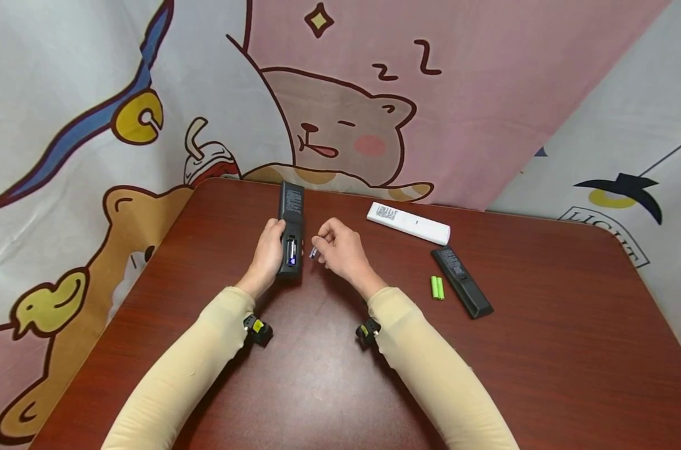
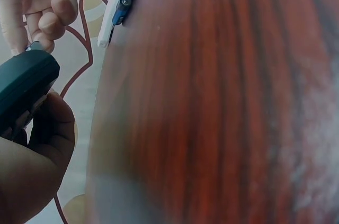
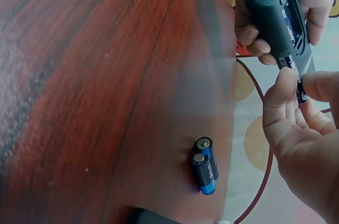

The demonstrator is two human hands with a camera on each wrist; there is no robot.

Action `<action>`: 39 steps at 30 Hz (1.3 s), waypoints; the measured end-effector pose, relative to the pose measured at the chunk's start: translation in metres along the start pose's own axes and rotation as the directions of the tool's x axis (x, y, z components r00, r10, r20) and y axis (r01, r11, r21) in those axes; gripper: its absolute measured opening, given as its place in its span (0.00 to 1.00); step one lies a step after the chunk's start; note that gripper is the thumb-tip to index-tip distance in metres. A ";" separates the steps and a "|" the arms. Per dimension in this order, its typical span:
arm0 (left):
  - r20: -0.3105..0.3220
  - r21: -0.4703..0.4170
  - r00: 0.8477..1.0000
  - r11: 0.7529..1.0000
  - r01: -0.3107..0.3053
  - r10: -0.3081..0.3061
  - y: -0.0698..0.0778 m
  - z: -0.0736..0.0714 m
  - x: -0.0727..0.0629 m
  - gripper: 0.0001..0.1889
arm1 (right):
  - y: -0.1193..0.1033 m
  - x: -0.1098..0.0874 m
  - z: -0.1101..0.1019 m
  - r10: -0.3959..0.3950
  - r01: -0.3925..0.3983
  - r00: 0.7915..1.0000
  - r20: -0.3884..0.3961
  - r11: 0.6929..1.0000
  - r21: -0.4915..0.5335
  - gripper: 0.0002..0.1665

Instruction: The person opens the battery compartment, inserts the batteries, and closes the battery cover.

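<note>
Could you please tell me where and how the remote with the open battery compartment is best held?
I'd grip the remote by its long edges from the left, where the left hand holds it: the body is narrow, the open compartment faces the head camera and is best kept uncovered, and the right hand pinches a battery on the other side.

A reddish-brown, wood-grained table (image 1: 317, 375) spreads beneath the left hand (image 1: 269, 253) and the right hand (image 1: 344, 251), its far edge beyond them and a pale sheen nearer the person. To the right hand's right, slightly farther off, lies a white remote (image 1: 409, 224). A black remote (image 1: 463, 282) lies aslant farther right, label upward. Between it and the right hand, two batteries (image 1: 434, 288) lie side by side.
</note>
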State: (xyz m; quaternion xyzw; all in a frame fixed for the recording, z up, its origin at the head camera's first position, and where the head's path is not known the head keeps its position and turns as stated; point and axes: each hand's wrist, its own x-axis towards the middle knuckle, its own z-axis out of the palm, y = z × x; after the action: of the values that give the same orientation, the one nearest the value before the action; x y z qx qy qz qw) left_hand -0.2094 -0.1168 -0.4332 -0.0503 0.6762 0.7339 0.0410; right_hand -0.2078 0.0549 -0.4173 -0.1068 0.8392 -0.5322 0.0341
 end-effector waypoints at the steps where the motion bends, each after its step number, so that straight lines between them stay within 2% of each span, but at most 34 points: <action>1: 0.002 0.001 1.000 1.000 0.001 -0.001 0.000 0.000 0.000 0.15 | 0.000 0.000 0.000 -0.004 0.004 1.000 0.000 1.000 0.005 0.06; 6: 0.008 0.012 1.000 1.000 0.001 -0.001 0.000 0.001 0.000 0.15 | -0.002 -0.002 0.001 -0.020 0.020 1.000 -0.011 1.000 0.015 0.06; 19: -0.023 0.076 0.999 0.997 -0.034 0.036 -0.002 0.003 0.000 0.16 | -0.006 -0.006 0.004 -0.054 0.054 0.998 -0.013 0.998 0.027 0.07; 26: -0.033 0.133 0.998 0.990 -0.051 0.056 -0.003 0.004 -0.001 0.16 | -0.007 -0.006 0.007 -0.095 0.095 0.995 -0.021 0.995 0.025 0.08; 39: -0.040 0.121 0.998 0.991 -0.049 0.054 -0.004 0.004 0.001 0.16 | -0.008 -0.007 0.009 -0.112 0.112 0.994 -0.019 0.993 0.022 0.09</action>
State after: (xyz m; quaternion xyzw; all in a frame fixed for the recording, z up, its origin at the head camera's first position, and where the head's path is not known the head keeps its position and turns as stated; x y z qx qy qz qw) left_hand -0.2095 -0.1123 -0.4368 -0.0460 0.7210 0.6913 0.0104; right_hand -0.1985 0.0447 -0.4142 -0.1485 0.8259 -0.5439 -0.0020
